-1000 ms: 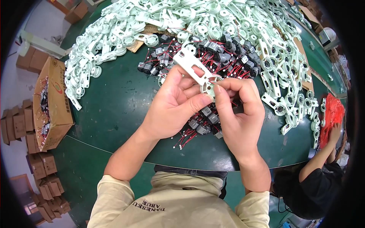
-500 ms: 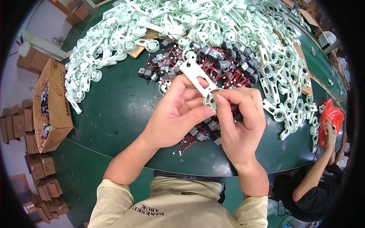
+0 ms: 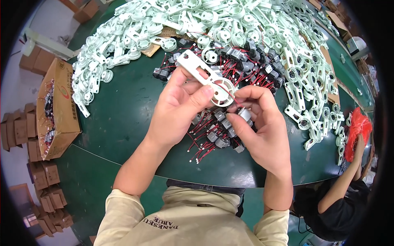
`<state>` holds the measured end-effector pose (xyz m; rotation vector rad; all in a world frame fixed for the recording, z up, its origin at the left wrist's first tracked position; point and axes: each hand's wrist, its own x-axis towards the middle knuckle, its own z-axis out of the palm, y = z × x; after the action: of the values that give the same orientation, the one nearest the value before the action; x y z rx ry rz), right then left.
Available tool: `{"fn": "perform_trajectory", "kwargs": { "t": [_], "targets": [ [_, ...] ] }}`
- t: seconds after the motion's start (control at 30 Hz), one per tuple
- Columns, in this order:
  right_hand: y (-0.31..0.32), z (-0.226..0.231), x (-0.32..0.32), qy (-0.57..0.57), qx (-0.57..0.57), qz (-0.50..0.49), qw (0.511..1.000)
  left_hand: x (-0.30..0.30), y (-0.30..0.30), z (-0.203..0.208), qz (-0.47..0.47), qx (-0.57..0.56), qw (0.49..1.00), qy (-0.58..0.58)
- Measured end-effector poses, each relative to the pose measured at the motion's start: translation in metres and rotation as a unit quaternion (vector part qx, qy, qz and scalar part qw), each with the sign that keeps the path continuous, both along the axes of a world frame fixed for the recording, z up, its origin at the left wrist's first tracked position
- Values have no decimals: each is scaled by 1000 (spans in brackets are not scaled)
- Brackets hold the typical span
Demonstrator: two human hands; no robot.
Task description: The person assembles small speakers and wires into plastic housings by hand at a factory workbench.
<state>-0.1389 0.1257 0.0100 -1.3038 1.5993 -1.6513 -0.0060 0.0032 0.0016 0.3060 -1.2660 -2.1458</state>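
The left hand pinched the frame, its long axis slanting down rightward, ring end nearest the right hand, whose fingers held a motor just below and right of that ring

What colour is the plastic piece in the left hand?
The plastic piece is very pale mint green, best seen in the head view.
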Motion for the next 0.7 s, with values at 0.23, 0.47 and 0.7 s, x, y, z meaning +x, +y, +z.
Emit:
{"fn": "perform_trajectory", "kwargs": {
  "t": [0.23,0.47,0.7],
  "targets": [
    [6,11,-8,109,26,73,991,3,-4,3,48,17,999,-2],
    [3,13,2,19,44,-57,997,5,-5,1,52,-10,998,-17],
    [2,15,-6,149,29,-78,985,0,0,7,62,-49,996,-43]
  ]
}}
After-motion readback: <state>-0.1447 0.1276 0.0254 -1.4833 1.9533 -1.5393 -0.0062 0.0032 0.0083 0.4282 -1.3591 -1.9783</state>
